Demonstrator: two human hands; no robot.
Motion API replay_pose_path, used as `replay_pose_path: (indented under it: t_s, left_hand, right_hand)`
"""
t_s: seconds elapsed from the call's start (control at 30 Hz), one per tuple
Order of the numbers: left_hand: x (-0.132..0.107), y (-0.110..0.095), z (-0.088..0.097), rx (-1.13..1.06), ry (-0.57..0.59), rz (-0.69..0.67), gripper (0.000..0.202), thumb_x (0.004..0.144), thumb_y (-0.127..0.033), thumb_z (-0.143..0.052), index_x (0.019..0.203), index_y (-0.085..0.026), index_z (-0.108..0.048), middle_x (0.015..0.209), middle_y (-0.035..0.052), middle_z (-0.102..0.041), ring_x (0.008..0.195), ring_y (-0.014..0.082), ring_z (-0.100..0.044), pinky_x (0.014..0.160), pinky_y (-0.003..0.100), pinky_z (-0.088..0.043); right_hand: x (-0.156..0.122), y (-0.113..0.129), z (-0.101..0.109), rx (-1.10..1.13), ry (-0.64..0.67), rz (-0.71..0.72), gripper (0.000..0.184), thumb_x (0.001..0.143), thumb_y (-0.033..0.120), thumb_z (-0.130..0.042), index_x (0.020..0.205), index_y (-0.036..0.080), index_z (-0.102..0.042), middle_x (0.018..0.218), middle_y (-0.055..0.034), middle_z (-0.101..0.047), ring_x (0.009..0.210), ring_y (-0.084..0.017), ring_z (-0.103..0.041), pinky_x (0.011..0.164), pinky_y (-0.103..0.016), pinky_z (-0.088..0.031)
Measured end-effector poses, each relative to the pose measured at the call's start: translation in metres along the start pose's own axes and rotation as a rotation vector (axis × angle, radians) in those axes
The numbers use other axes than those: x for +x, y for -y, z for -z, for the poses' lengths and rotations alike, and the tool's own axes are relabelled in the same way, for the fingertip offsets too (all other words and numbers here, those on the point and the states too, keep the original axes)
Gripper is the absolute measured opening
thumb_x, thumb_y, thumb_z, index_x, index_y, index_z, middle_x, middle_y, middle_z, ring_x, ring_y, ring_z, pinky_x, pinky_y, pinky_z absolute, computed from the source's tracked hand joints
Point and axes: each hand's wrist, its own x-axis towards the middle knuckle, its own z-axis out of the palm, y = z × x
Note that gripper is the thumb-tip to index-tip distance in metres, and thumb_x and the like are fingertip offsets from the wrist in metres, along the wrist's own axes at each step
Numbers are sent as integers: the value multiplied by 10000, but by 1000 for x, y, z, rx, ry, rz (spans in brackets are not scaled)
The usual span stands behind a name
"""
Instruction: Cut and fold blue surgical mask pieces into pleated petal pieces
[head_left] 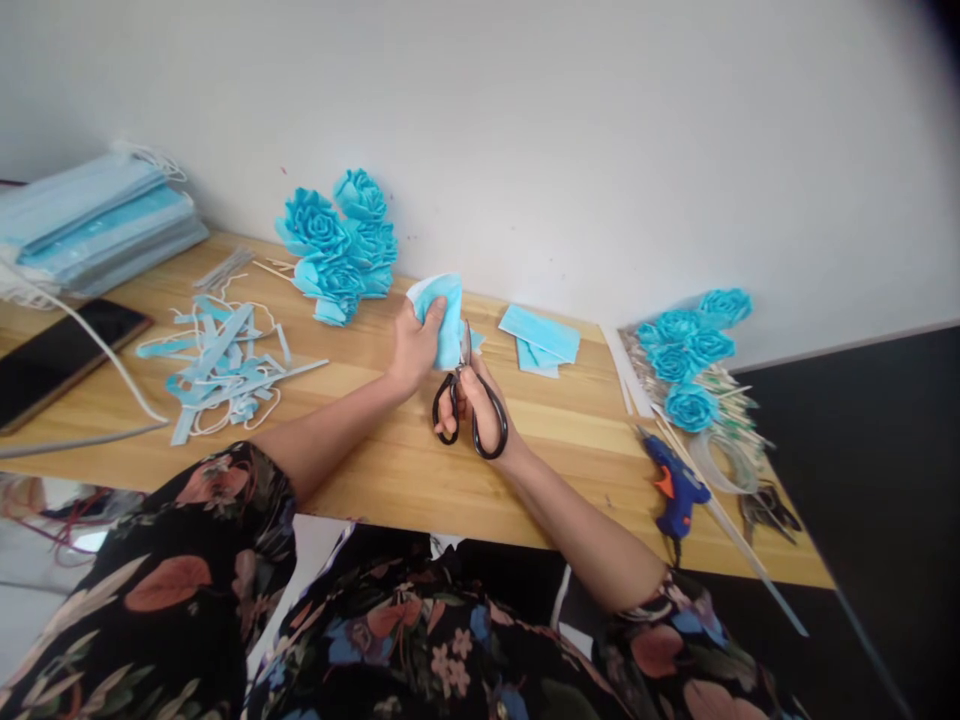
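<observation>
My left hand (417,345) grips a folded piece of blue and white face mask fabric (448,325), thumb on its blue side. In my right hand (484,400) is a pair of scissors (491,445) with black loop handles, fingers through the loops. The blades point up along the right edge of the fabric, close to it; whether they touch it I cannot tell. A small blue scrap shows just behind the blades. Several flat blue mask pieces (540,335) lie on the table to the right of the scissors.
Blue fabric roses (337,250) stand at the back left, more roses (682,345) at the right. Cut strips and ear loops (217,365), a phone (67,360) and stacked masks (97,220) lie left. A glue gun (677,490), tape roll (724,462) and pliers (769,512) lie right.
</observation>
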Motion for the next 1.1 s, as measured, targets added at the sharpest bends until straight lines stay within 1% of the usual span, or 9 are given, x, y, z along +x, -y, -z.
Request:
replay_pose_path:
  t_s: [0.1,0.23,0.37,0.5,0.63,0.73,0.83,1.0,1.1]
  left_hand:
    - [0,4,-1,-20,0,15,434,854,-552,-605,1035,-158,-624,1051,85,-707,1032,220,-659,922,322,-510]
    - [-2,4,-3,-37,-3,25,431,843,-541,-623,1037,-156,-619,1035,84,-705,1009,212,-661,904,315,-512]
    - [-2,2,-4,-51,-1,51,401,834,-529,-635,1005,-167,-610,1000,75,-700,995,209,-659,871,306,-518]
    - [-1,2,-4,-51,-1,76,364,840,-510,-632,983,-177,-605,962,63,-694,948,196,-659,851,298,-518]
    - [1,3,-4,-20,-11,66,370,837,-501,-637,993,-166,-613,964,67,-694,924,195,-657,851,306,-513]
    - [1,4,-4,-26,-1,49,388,840,-501,-627,1014,-154,-613,981,75,-693,932,196,-656,855,311,-512]
    - [2,5,-4,-38,8,41,396,840,-505,-625,1016,-150,-613,977,76,-692,929,199,-654,854,315,-513]
    - [4,4,-3,-45,7,41,377,843,-505,-631,1002,-164,-615,943,66,-692,926,194,-651,831,303,-517]
    - [5,1,-2,-55,9,61,345,846,-503,-639,947,-174,-616,873,52,-686,894,187,-649,812,297,-520]
  right_hand:
    - [0,-9,-1,39,-49,65,456,930,611,-509,1210,255,-457,572,78,-543,398,-97,-461,468,-258,-522]
    - [-2,-11,-2,37,-75,98,452,925,625,-507,1184,256,-476,559,82,-510,386,-89,-426,431,-242,-462]
    - [-3,-8,-2,61,-83,108,485,927,610,-517,1237,239,-473,537,97,-489,365,-80,-393,399,-228,-428]
    - [-3,-8,-1,52,-104,88,586,911,623,-535,1327,222,-446,507,106,-490,345,-79,-386,371,-214,-406]
    - [-5,-6,0,48,-108,80,638,925,593,-535,1411,201,-405,487,115,-480,331,-75,-377,351,-199,-380]
    - [-6,-5,0,25,-124,70,708,903,613,-558,1443,192,-383,464,124,-473,322,-77,-378,337,-193,-360]
    - [-6,-3,0,7,-138,65,751,882,618,-584,1465,195,-373,458,128,-472,315,-76,-374,334,-194,-357]
    - [-6,-3,2,-11,-132,75,747,874,606,-606,1465,205,-388,440,137,-446,301,-70,-335,324,-191,-334]
    - [-6,-3,5,-8,-121,65,741,866,619,-609,1447,206,-408,448,139,-435,312,-67,-329,362,-199,-402]
